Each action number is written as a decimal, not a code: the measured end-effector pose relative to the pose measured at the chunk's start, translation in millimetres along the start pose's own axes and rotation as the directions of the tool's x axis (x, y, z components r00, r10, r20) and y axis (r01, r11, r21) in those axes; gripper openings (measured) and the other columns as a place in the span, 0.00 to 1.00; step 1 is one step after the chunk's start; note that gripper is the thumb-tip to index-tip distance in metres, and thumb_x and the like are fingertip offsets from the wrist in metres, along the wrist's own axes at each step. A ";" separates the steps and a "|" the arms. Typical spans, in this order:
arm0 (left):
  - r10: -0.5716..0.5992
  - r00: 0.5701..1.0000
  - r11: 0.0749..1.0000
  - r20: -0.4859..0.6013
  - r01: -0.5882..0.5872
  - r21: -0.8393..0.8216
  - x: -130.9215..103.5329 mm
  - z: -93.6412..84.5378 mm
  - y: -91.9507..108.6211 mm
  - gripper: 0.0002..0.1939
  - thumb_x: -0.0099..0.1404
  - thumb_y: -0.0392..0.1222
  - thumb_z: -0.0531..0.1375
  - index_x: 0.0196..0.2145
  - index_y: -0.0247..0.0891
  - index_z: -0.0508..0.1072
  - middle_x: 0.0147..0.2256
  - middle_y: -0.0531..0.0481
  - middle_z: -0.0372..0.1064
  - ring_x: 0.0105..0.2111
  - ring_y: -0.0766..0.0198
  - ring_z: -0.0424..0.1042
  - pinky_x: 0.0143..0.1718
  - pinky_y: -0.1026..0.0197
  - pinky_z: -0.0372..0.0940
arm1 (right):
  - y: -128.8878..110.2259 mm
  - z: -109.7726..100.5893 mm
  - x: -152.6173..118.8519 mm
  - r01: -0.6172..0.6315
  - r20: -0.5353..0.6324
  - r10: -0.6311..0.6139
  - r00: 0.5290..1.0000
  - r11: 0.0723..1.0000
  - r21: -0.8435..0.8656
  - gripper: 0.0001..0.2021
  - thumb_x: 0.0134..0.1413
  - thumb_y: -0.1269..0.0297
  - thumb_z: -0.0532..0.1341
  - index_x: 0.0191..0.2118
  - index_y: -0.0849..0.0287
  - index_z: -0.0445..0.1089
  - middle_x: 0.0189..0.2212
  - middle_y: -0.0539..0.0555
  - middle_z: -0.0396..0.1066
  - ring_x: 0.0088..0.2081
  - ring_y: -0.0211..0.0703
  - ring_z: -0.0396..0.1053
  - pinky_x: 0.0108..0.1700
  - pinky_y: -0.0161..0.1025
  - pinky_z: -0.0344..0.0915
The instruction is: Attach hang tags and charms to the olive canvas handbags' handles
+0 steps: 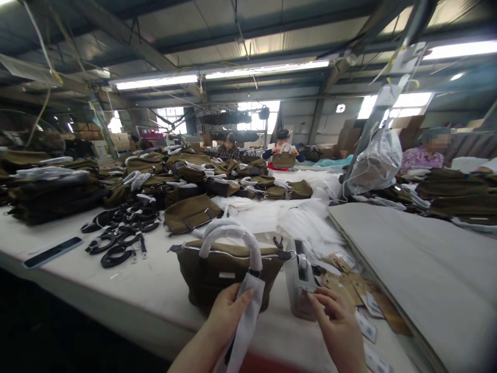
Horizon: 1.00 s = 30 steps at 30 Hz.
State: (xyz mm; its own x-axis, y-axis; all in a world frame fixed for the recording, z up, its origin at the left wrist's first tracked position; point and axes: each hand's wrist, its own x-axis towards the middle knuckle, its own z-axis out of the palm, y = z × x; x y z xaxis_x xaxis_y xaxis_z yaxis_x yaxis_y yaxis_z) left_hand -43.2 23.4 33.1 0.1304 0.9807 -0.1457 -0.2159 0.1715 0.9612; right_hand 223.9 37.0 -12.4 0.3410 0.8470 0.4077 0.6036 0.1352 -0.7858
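Note:
An olive-green handbag [212, 282] stands upright in front of me, its two handles [229, 231] wrapped in white paper. My left hand [229, 306] is closed round a strap wrapped in white paper [249, 298], in front of the bag's lower right side. Just right of the bag stands a grey tape dispenser [297, 290] with a roll in it. My right hand [334, 316] is at the dispenser's near end, thumb and forefinger pinched at what looks like the tape's end. The tape itself is hard to make out.
Black coiled straps [124, 228] and a phone [53, 252] lie at left. Olive bags [186, 171] are heaped behind. Brown tags [349, 285] lie at right, beside a large pale board [419, 259]. A metal post [363, 140] rises behind them. Several people sit farther back.

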 end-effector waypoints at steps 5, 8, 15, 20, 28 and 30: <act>0.000 1.000 1.000 -0.001 0.000 -0.023 0.9 0.6 0.3 0.29 0.50 0.66 0.67 0.32 0.34 0.72 0.21 0.51 0.69 0.20 0.66 0.66 0.22 0.65 0.58 | 1.4 -3.6 -9.6 -0.045 0.060 0.050 0.997 0.995 -0.089 0.26 0.45 0.34 0.60 0.28 0.55 0.78 0.36 0.57 0.76 0.28 0.45 0.69 0.33 0.41 0.66; -0.006 1.000 0.999 0.005 0.006 -0.042 1.9 0.6 -1.7 0.29 0.50 0.66 0.67 0.32 0.34 0.72 0.21 0.51 0.69 0.20 0.67 0.65 0.23 0.65 0.58 | 6.3 -5.2 -9.9 -0.129 0.134 0.147 0.980 0.982 -0.135 0.26 0.48 0.35 0.57 0.30 0.54 0.78 0.28 0.54 0.77 0.29 0.49 0.72 0.34 0.41 0.66; -0.011 1.000 0.998 0.007 0.011 -0.061 2.7 -2.9 -6.6 0.28 0.51 0.64 0.68 0.33 0.33 0.73 0.23 0.51 0.68 0.22 0.67 0.66 0.24 0.65 0.57 | -16.3 -22.5 -5.7 -0.132 0.266 0.188 0.945 0.968 -0.215 0.25 0.48 0.36 0.56 0.30 0.54 0.77 0.27 0.54 0.78 0.32 0.53 0.75 0.33 0.40 0.66; 0.018 1.000 0.999 0.015 -0.018 -0.045 1.9 -3.9 -6.3 0.27 0.53 0.63 0.66 0.34 0.32 0.73 0.24 0.50 0.69 0.23 0.66 0.66 0.25 0.64 0.57 | -80.7 -21.8 -9.1 0.039 0.473 -0.050 0.880 0.999 0.033 0.19 0.54 0.43 0.58 0.30 0.55 0.72 0.25 0.51 0.72 0.30 0.44 0.69 0.32 0.35 0.64; 0.132 0.991 0.978 -0.001 -0.130 0.161 -3.7 -3.9 3.9 0.24 0.59 0.58 0.64 0.37 0.30 0.77 0.31 0.46 0.74 0.31 0.61 0.69 0.33 0.63 0.60 | -144.7 17.5 12.0 -0.059 0.781 -0.160 0.603 0.968 0.244 0.14 0.57 0.53 0.56 0.28 0.58 0.64 0.20 0.44 0.56 0.23 0.35 0.56 0.26 0.33 0.53; 0.138 0.990 0.976 0.008 -0.137 0.171 -4.9 -4.4 6.4 0.24 0.60 0.58 0.63 0.37 0.30 0.77 0.31 0.46 0.74 0.31 0.60 0.69 0.33 0.62 0.61 | -144.4 27.9 15.4 -0.042 0.811 -0.133 0.570 0.981 0.190 0.13 0.56 0.54 0.56 0.27 0.57 0.63 0.19 0.44 0.56 0.22 0.34 0.55 0.25 0.33 0.53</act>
State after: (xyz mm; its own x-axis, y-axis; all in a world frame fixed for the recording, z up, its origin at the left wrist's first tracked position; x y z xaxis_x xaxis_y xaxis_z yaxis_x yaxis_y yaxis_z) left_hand -49.5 20.1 38.9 0.1074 0.9942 -0.0099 -0.0635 0.0168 0.9978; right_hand 121.9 44.9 94.4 -0.4701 0.8817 -0.0403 0.4405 0.1948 -0.8764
